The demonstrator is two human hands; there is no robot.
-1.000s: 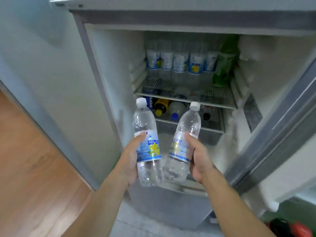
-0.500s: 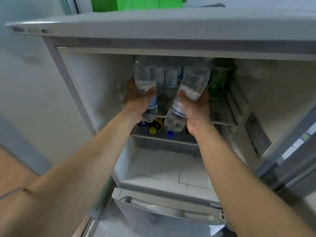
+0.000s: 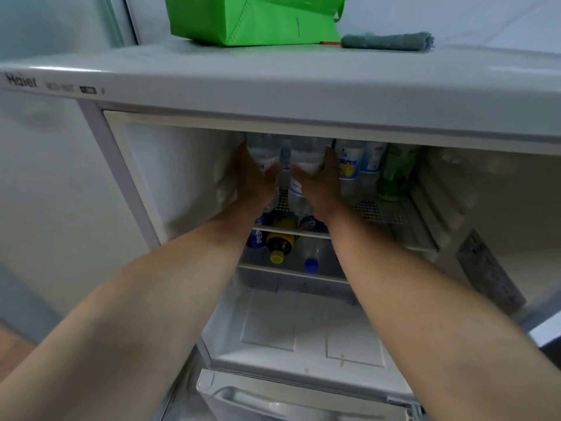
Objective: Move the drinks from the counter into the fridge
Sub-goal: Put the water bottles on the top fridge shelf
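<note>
On top wire shelf (image 3: 391,215) of fridge (image 3: 273,95): left hand (image 3: 256,180) gripping left water bottle (image 3: 263,151), right hand (image 3: 318,180) gripping neighbouring water bottle (image 3: 306,154), both standing upright.

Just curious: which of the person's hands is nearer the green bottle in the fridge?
The right hand. It grips a water bottle a few bottles left of the green bottle; the left hand is farther left.
</note>
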